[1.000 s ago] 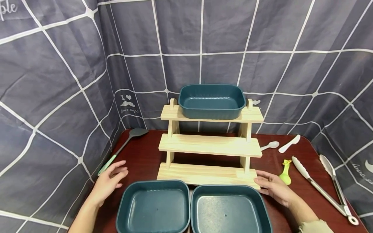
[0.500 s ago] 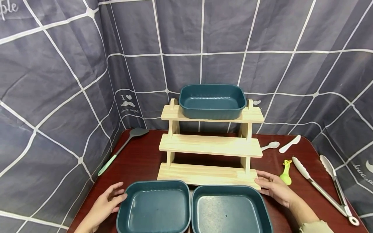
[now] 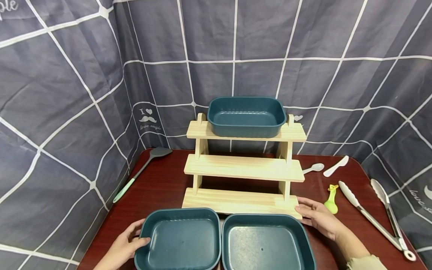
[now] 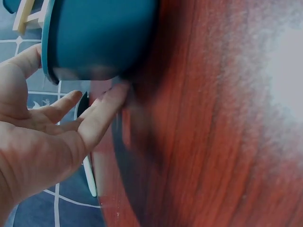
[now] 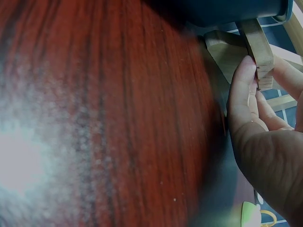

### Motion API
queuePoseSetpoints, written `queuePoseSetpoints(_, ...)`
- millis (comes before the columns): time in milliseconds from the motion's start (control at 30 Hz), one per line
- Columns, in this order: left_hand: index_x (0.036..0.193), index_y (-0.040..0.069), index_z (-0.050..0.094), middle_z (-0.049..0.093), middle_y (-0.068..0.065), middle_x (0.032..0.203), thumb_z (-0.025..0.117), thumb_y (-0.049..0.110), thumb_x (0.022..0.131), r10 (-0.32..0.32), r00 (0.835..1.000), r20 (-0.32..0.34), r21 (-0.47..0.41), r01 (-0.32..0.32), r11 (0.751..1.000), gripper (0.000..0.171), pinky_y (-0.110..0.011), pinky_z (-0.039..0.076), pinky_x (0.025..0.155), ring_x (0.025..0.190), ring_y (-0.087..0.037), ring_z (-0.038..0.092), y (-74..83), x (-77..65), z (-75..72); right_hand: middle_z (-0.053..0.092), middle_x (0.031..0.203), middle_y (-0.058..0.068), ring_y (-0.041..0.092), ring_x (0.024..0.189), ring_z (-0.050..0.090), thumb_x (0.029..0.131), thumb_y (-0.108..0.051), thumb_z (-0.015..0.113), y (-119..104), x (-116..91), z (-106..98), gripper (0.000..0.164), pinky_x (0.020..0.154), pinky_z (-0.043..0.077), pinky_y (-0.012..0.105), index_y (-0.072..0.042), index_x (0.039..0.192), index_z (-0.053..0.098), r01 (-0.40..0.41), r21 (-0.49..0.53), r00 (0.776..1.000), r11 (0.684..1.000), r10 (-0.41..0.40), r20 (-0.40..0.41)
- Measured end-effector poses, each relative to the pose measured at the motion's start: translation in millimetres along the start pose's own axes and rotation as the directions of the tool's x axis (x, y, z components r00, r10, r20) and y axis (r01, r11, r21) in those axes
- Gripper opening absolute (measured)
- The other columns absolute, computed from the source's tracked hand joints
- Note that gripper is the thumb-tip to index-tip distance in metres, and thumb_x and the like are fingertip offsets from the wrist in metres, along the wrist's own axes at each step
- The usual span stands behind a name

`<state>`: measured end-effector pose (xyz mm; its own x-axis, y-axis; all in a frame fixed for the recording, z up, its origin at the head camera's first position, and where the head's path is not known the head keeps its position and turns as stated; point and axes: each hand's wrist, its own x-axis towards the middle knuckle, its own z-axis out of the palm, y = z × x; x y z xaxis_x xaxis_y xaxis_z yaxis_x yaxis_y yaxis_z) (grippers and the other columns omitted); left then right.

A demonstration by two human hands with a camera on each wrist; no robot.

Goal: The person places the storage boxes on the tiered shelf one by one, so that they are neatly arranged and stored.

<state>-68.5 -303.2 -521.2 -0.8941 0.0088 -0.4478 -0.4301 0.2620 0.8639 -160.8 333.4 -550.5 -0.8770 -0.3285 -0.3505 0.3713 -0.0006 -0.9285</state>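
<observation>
My left hand (image 3: 122,245) holds the left edge of a dark teal plastic bin (image 3: 183,210), its thumb over the rim. In the left wrist view, the fingers (image 4: 97,118) reach along the bin's outer side toward its base. A matching bin (image 3: 266,216) stands against it on the right. Behind them is a three-step wooden display rack (image 3: 243,167) with a third teal bin (image 3: 246,131) on its top step. My right hand (image 3: 318,219) grips the right end of the lowest step; in the right wrist view, thumb and fingers pinch the board's end (image 5: 265,64).
A grey spatula with a mint handle (image 3: 145,167) lies at the left edge of the red-brown table (image 3: 162,187). To the right lie a white spoon (image 3: 315,167), a white knife (image 3: 335,166), a lime-green spoon (image 3: 330,204) and tongs (image 3: 388,210). Grey checked cloth hangs around.
My left hand has come down from beside the spatula to the left bin, and its thumb has gone over the rim. The right hand stays on the rack's lowest step.
</observation>
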Motion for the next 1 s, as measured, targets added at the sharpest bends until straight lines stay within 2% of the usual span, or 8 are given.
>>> queuePoseSetpoints(133, 0.157, -0.007, 0.024, 0.056, -0.029, 0.134, 0.068, 0.015, 0.098, 0.013, 0.999, 0.049, -0.028, -0.012, 1.0, 0.077, -0.053, 0.062, 0.076, 0.105, -0.033, 0.067, -2.5, -0.9, -1.9, 0.063, 0.121, 0.002, 0.013, 0.109, 0.067, 0.107, -0.015, 0.058, 0.3, -0.2, -0.8, 0.072, 0.094, 0.057, 0.038, 0.012, 0.158, 0.014, 0.005, 0.004, 1.0, 1.0, -0.005, 0.007)
queuePoseSetpoints(367, 0.159, -0.006, 0.021, 0.055, -0.027, 0.134, 0.062, 0.007, 0.096, 0.012, 0.997, 0.079, -0.085, -0.005, 0.996, 0.076, -0.055, 0.061, 0.079, 0.105, -0.034, 0.067, -8.2, -3.4, -6.4, 0.064, 0.121, 0.002, 0.013, 0.109, 0.067, 0.107, -0.014, 0.057, 0.9, 0.4, -0.6, 0.071, 0.093, 0.058, 0.038, 0.012, 0.157, 0.015, 0.01, 0.006, 1.0, 1.0, -0.01, 0.011)
queuePoseSetpoints(533, 0.16, -0.004, 0.021, 0.055, -0.025, 0.136, 0.061, 0.007, 0.097, 0.01, 0.994, 0.105, -0.096, 0.0, 0.995, 0.075, -0.054, 0.06, 0.081, 0.107, -0.034, 0.067, -9.8, -4.5, -11.0, 0.064, 0.12, 0.002, 0.013, 0.108, 0.068, 0.107, -0.014, 0.057, 1.5, 0.6, -1.3, 0.068, 0.093, 0.058, 0.038, 0.011, 0.157, 0.019, 0.013, 0.006, 1.0, 1.0, -0.013, 0.013)
queuePoseSetpoints(867, 0.162, 0.0, 0.018, 0.052, -0.022, 0.139, 0.06, 0.007, 0.098, 0.039, 0.976, 0.213, -0.134, -0.01, 0.991, 0.077, -0.055, 0.059, 0.086, 0.114, -0.033, 0.063, -9.6, -4.4, -19.1, 0.065, 0.12, 0.001, 0.013, 0.109, 0.067, 0.107, -0.014, 0.057, 1.2, -0.4, -2.1, 0.064, 0.093, 0.057, 0.037, 0.008, 0.157, 0.024, 0.015, 0.019, 1.0, 1.0, -0.015, 0.027)
queuePoseSetpoints(1000, 0.163, 0.0, 0.017, 0.053, -0.02, 0.138, 0.06, 0.007, 0.099, 0.044, 0.971, 0.236, -0.143, -0.01, 0.99, 0.077, -0.055, 0.059, 0.086, 0.114, -0.033, 0.063, -10.1, -4.1, -20.4, 0.065, 0.12, 0.001, 0.013, 0.109, 0.067, 0.107, -0.014, 0.057, 1.1, -0.8, -2.2, 0.062, 0.093, 0.057, 0.037, 0.006, 0.156, 0.025, 0.018, 0.019, 0.999, 1.0, -0.019, 0.028)
